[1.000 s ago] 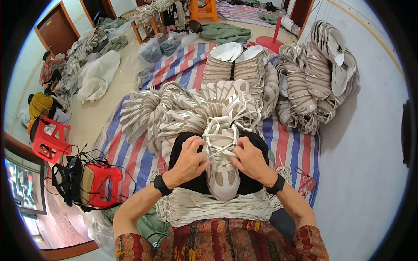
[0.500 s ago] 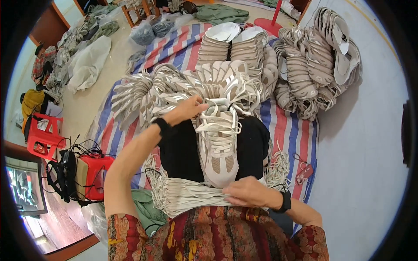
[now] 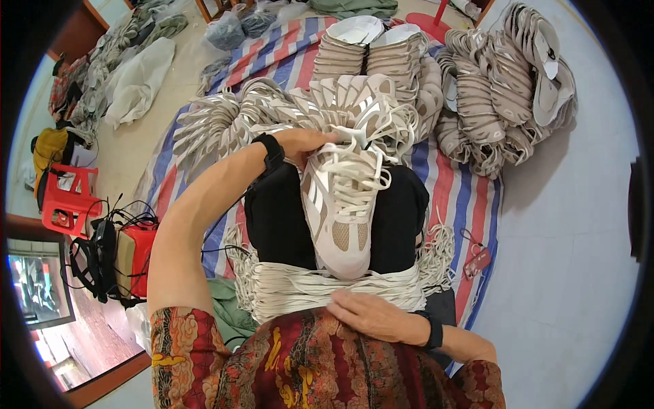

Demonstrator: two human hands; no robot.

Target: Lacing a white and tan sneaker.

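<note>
A beige and white sneaker upper (image 3: 338,228) lies across my black-clothed thighs, toe toward me, its cream laces threaded and loose at the top. My left hand (image 3: 308,144) grips it at the collar, on the left side; some of the fingers are hidden behind the upper. Over my lap, below the toe, stretches a thick bundle of cream laces (image 3: 286,290). My right hand (image 3: 373,317) lies at the near edge of this bundle, fingers stretched out, with nothing visible in it.
Beyond my knees fanned rows of similar uppers (image 3: 211,123) lie on a striped sheet (image 3: 436,184). Stacked uppers (image 3: 340,58) stand behind, and a tied heap (image 3: 494,92) sits at the right. Red stools (image 3: 71,198) and black cables (image 3: 133,215) are at the left.
My left hand has closed on the collar of the upper, which is now tilted, showing more of its left side. My right hand has drawn back toward me, away from the toe.
</note>
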